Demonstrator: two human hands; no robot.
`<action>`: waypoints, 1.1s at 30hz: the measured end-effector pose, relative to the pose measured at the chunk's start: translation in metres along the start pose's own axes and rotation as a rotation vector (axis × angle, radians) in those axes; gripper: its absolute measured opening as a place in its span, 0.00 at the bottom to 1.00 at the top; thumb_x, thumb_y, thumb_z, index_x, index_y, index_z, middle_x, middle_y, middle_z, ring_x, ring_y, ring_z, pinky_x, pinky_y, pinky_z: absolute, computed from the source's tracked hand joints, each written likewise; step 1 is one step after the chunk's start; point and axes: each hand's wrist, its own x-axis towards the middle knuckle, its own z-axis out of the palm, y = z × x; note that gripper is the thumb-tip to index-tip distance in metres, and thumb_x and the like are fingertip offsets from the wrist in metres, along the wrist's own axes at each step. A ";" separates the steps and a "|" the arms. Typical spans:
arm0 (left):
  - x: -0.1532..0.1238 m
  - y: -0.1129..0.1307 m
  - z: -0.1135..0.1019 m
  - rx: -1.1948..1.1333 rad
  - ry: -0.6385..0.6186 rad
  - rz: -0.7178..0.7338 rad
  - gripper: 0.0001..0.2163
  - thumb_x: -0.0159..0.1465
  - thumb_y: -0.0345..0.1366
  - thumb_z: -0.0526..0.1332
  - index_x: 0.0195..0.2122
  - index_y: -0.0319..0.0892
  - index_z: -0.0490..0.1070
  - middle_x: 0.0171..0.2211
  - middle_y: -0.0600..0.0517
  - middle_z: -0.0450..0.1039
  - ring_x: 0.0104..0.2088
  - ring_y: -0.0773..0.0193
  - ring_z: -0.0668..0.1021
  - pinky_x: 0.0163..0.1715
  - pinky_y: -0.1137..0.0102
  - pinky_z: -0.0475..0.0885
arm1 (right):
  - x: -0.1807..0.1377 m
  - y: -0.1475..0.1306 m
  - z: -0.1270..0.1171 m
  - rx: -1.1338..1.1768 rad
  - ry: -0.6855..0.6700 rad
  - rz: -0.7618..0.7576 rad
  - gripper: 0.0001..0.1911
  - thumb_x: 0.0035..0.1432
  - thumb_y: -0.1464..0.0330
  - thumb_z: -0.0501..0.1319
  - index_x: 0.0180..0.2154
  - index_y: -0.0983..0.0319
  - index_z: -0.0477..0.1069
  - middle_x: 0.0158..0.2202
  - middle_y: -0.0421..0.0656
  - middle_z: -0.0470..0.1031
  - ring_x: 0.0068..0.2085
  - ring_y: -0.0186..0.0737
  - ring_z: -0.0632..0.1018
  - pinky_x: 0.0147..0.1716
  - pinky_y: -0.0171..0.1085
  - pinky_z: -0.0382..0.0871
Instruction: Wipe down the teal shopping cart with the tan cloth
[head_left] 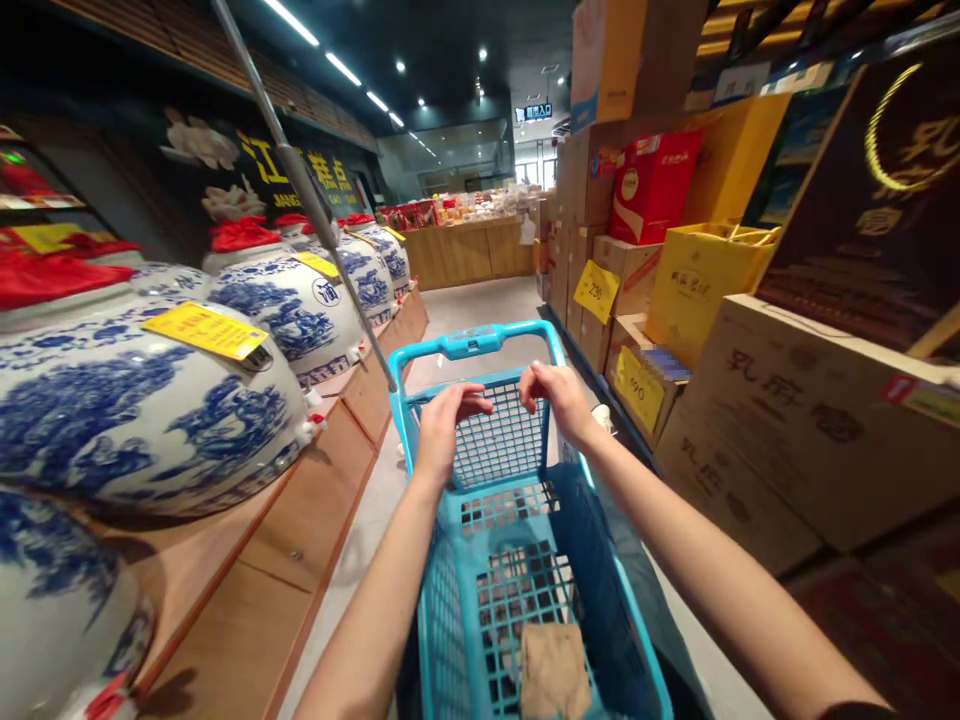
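Note:
A blue plastic shopping cart (439,560) with a grid basket stands straight in front of me. My left hand (448,425) hovers above its far end, open, with the fingers stretched forward and slightly bent. Opposite it, my right hand (553,395) hangs in the air with loosely curled fingers and nothing visible in it. Both hands are on the near side of the cart's handle (472,342), apart from it. At the near end of the basket lies a brown folded item (555,668), paper or cloth. A metal pole (307,195) rises from the handle's left corner.
Large blue-and-white porcelain jars (150,400) with red cloth tops line a wooden ledge (300,530) on the left. Stacked cardboard boxes (750,420), a yellow gift bag (697,290) and a red box (649,190) crowd the right. A wooden counter (469,252) stands farther down the aisle.

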 end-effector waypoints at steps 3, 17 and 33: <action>0.018 -0.002 -0.005 -0.028 0.051 -0.013 0.24 0.59 0.61 0.65 0.33 0.41 0.79 0.26 0.48 0.82 0.29 0.57 0.84 0.39 0.63 0.80 | 0.014 0.008 0.020 0.176 -0.068 0.105 0.42 0.59 0.31 0.53 0.15 0.59 0.68 0.15 0.38 0.62 0.19 0.32 0.64 0.22 0.35 0.57; 0.030 -0.058 -0.014 0.111 -0.101 -0.082 0.38 0.57 0.77 0.52 0.18 0.43 0.72 0.17 0.49 0.71 0.20 0.63 0.75 0.26 0.68 0.73 | -0.003 0.094 -0.013 0.280 0.018 0.345 0.47 0.51 0.22 0.44 0.10 0.57 0.53 0.12 0.35 0.46 0.16 0.30 0.52 0.20 0.36 0.43; 0.026 -0.047 -0.023 -0.005 -0.124 -0.181 0.43 0.59 0.80 0.37 0.09 0.46 0.58 0.09 0.55 0.52 0.12 0.73 0.57 0.18 0.72 0.58 | -0.012 0.082 0.002 -0.227 0.006 0.459 0.46 0.57 0.30 0.23 0.12 0.54 0.51 0.13 0.37 0.48 0.18 0.33 0.55 0.22 0.37 0.52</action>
